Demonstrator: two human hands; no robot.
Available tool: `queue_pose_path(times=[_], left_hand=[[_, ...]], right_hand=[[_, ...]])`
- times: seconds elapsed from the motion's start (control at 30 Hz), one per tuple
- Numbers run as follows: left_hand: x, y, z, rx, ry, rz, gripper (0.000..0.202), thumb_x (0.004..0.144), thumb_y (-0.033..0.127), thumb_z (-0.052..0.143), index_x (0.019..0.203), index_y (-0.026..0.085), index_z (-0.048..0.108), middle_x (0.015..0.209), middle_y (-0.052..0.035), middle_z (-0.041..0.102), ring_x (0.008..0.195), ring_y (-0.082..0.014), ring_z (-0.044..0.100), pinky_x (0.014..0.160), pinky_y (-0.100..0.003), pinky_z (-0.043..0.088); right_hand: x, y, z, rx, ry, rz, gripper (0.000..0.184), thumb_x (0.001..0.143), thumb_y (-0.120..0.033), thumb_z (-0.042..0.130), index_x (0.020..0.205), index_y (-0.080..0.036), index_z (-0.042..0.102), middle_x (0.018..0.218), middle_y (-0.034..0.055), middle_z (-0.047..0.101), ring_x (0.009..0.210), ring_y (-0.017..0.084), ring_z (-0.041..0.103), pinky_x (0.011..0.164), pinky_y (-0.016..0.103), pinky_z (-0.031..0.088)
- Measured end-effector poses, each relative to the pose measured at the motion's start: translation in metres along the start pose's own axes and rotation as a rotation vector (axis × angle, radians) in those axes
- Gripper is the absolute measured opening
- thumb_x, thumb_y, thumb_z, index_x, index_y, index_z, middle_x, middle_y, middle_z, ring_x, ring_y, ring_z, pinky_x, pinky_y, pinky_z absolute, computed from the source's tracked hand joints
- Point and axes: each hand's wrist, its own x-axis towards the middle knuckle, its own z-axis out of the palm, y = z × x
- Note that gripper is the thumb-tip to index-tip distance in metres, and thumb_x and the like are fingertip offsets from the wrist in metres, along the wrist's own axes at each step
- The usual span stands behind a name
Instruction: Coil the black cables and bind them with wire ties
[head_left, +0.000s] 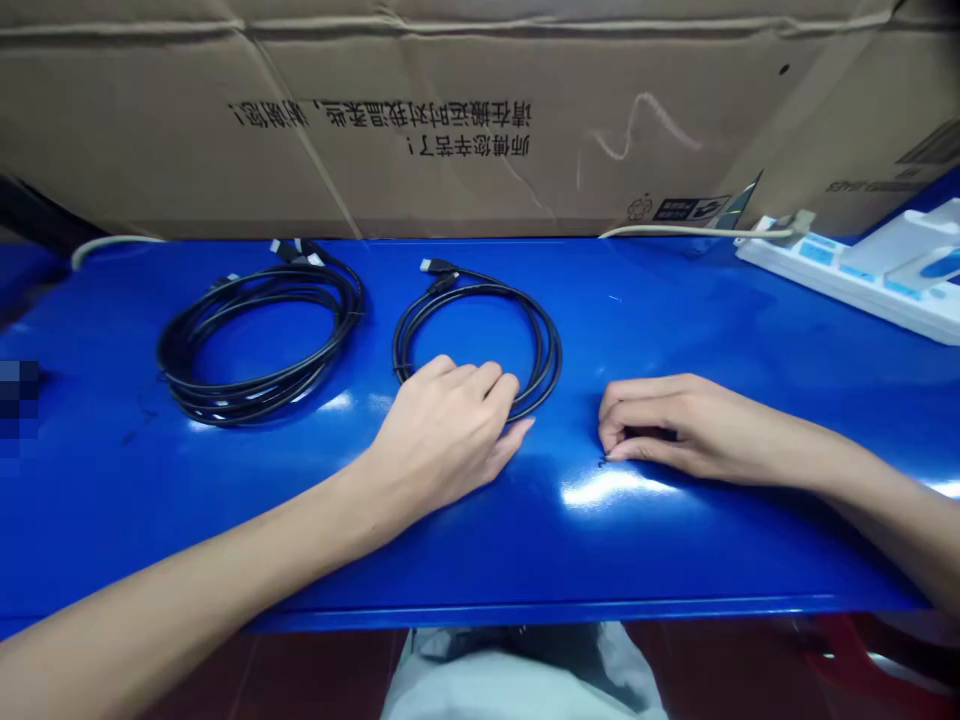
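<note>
Two coiled black cables lie on a glossy blue table (pixel 675 330). The smaller coil (pixel 544 335) sits in the middle, its plug ends at the top. My left hand (pixel 450 430) rests on the near edge of this coil, fingers curled and pressed together over the loops. A larger, looser coil (pixel 247 345) lies to its left, untouched. My right hand (pixel 667 430) rests on the table to the right of the small coil, apart from it, fingers curled under in a pinch around something small and dark that I cannot name.
A large cardboard box (pixel 465 110) with printed characters forms a wall along the table's far edge. A white power strip (pixel 847 275) lies at the far right, its pale cord (pixel 675 232) running along the box. The table's front edge is just below my forearms.
</note>
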Motion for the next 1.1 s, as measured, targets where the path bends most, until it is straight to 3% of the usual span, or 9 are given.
queue_pose_path(times=[0.1,0.3,0.47,0.57,0.67,0.8,0.9,1.1], left_hand=[[0.001,-0.002,0.004,0.003,-0.002,0.018,0.041,0.096,0.051,0.044,0.077,0.017,0.058,0.069,-0.0032,0.061,0.065,-0.0214,0.061,0.065,-0.036,0.041],[0.001,-0.005,0.0,-0.028,-0.009,0.112,0.023,0.098,0.03,0.043,0.085,0.019,0.056,0.08,-0.0016,0.061,0.068,-0.0168,0.06,0.055,-0.03,0.037],[-0.002,-0.001,-0.001,-0.112,-0.086,0.054,0.019,0.099,0.026,0.037,0.104,0.017,0.053,0.096,-0.0048,0.063,0.075,-0.0177,0.062,0.054,-0.028,0.039],[-0.003,0.0,0.0,-0.151,-0.109,-0.002,0.023,0.099,0.035,0.038,0.107,0.017,0.051,0.086,-0.0047,0.065,0.074,-0.0209,0.064,0.054,-0.03,0.038],[-0.002,-0.001,-0.001,-0.12,-0.129,-0.044,0.034,0.1,0.048,0.034,0.096,0.02,0.051,0.068,-0.001,0.063,0.059,-0.0208,0.062,0.047,-0.028,0.025],[-0.001,-0.003,-0.002,-0.134,-0.13,-0.03,0.026,0.102,0.038,0.033,0.089,0.02,0.047,0.067,-0.0003,0.062,0.056,-0.0188,0.061,0.047,-0.028,0.019],[-0.003,-0.001,-0.003,-0.177,-0.124,-0.01,0.022,0.102,0.033,0.032,0.091,0.02,0.046,0.068,0.0001,0.063,0.053,-0.0174,0.06,0.047,-0.029,0.019],[-0.005,0.007,-0.002,-0.175,-0.129,0.083,0.032,0.102,0.043,0.031,0.091,0.021,0.05,0.053,0.0027,0.057,0.042,-0.0159,0.055,0.044,-0.028,0.012]], right_hand=[[0.0,-0.001,0.005,-0.089,0.013,0.007,0.024,0.101,-0.035,0.042,0.095,-0.019,0.06,0.093,0.0052,0.061,0.076,0.015,0.056,0.07,0.028,0.042],[0.004,-0.008,0.006,-0.106,0.09,0.097,0.023,0.101,-0.037,0.039,0.095,-0.02,0.054,0.089,0.0039,0.062,0.07,0.015,0.054,0.066,0.028,0.041],[0.007,-0.006,0.007,-0.05,0.283,0.099,0.021,0.099,-0.035,0.047,0.092,-0.019,0.06,0.081,0.0019,0.067,0.065,0.012,0.06,0.063,0.025,0.043],[0.007,-0.005,0.008,0.035,0.335,0.106,0.019,0.097,-0.033,0.052,0.097,-0.019,0.065,0.082,0.0018,0.071,0.066,0.012,0.065,0.065,0.025,0.048],[0.008,-0.006,0.009,0.129,0.359,0.117,0.019,0.096,-0.031,0.054,0.104,-0.02,0.067,0.087,0.0022,0.074,0.075,0.014,0.07,0.071,0.025,0.053],[0.01,-0.007,0.011,0.218,0.358,0.141,0.021,0.095,-0.031,0.056,0.109,-0.021,0.068,0.091,0.0028,0.076,0.085,0.016,0.073,0.078,0.027,0.056],[0.01,-0.009,0.014,0.267,0.384,0.157,0.019,0.092,-0.031,0.06,0.106,-0.021,0.069,0.089,0.0022,0.077,0.081,0.016,0.074,0.073,0.026,0.057],[0.008,-0.015,0.016,-0.008,0.605,0.1,0.011,0.09,-0.032,0.063,0.092,-0.025,0.072,0.079,-0.0005,0.075,0.071,0.018,0.072,0.064,0.029,0.056]])
